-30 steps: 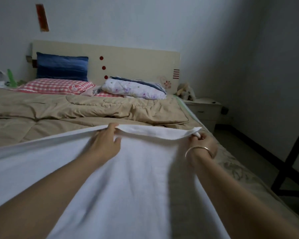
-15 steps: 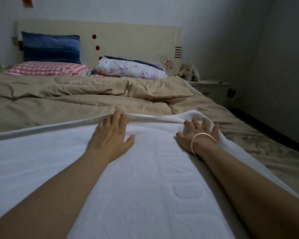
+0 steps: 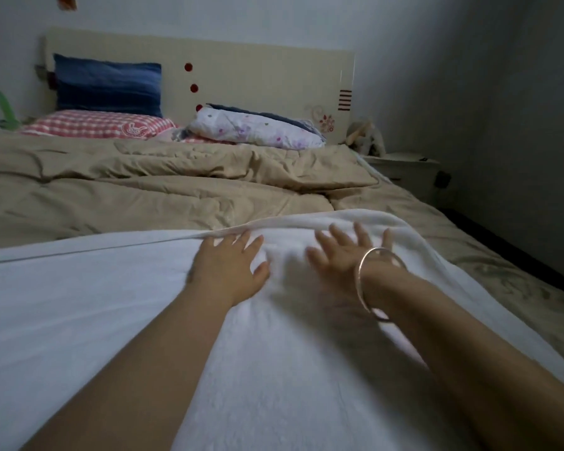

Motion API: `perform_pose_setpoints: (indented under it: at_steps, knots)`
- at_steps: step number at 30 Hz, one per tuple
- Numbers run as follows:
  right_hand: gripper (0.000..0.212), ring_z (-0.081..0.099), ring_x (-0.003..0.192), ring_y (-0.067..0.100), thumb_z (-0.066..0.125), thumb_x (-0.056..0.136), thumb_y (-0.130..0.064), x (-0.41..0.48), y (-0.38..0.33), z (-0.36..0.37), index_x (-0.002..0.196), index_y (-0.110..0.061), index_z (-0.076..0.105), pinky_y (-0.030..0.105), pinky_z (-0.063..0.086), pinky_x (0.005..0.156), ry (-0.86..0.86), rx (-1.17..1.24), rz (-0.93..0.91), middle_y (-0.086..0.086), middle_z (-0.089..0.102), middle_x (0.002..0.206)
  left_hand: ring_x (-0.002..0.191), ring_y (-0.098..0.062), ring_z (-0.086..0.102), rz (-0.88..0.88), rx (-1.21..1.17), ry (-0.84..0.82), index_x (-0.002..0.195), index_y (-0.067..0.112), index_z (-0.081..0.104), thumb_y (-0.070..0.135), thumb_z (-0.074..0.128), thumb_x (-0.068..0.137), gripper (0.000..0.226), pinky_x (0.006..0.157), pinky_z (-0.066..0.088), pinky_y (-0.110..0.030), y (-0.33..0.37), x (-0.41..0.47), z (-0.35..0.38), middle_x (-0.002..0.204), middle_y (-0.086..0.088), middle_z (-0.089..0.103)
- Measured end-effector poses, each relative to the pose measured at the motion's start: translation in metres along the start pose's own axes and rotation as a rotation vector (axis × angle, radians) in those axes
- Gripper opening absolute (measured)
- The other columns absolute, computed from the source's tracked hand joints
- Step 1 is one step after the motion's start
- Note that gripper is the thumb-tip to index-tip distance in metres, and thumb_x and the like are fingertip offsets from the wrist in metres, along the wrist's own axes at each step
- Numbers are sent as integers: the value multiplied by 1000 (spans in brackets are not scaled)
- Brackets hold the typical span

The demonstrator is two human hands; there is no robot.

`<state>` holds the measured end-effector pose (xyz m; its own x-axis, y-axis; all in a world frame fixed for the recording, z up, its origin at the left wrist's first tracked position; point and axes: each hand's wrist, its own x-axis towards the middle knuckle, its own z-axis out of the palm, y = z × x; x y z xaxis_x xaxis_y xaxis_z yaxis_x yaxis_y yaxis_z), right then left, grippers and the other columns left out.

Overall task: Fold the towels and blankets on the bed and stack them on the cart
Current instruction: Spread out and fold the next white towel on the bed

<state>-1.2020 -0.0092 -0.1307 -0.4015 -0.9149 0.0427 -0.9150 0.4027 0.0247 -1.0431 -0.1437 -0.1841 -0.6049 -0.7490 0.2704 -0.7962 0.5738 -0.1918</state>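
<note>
White towel (image 3: 274,369): spread across the near end of the bed (image 3: 508,275). Your left hand (image 3: 228,268) and right hand (image 3: 345,252), pinching its far edge a second ago, now press flat on it, fingers spread. Judged: fold laid, smoothing under way; stacking pending.

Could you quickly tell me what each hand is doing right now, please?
Left hand: open, flat on the white towel.
Right hand: open, fingers spread on the towel; blurred.
</note>
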Motion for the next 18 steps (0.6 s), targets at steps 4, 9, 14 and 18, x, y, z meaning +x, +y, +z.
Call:
perform_pose_setpoints:
  at_steps: [4,9,14,18]
  knots:
    - [63,-23,144,25,10,97,-51,-23,-36,44,152,-28,-12,64,-16,108,-138,23,-59,-7,-21,158,144,-13,23,-11,-136,53,151,27,28,47,26,100,54,119,13,-42,5,-21,-20,157,6,28]
    - [64,-18,145,27,10,96,-51,-21,-34,39,152,-28,-11,65,-11,109,-158,-80,30,-6,-18,159,146,-6,14,-20,-331,-64,148,32,32,49,21,100,52,120,3,-43,-13,-114,-66,158,13,22]
    - [65,-6,144,45,31,98,-32,-52,-103,-16,154,-20,1,72,-15,102,-151,-353,148,12,3,160,146,2,8,-94,-218,-177,151,37,20,73,-35,62,111,117,-4,-23,-130,-281,-94,158,17,7]
    - [63,12,144,34,20,94,-56,-133,-222,-24,148,-24,28,63,1,111,-182,95,-93,9,21,156,117,-8,60,-367,-36,-141,124,26,65,59,0,97,78,104,27,-26,-228,-428,-137,135,7,55]
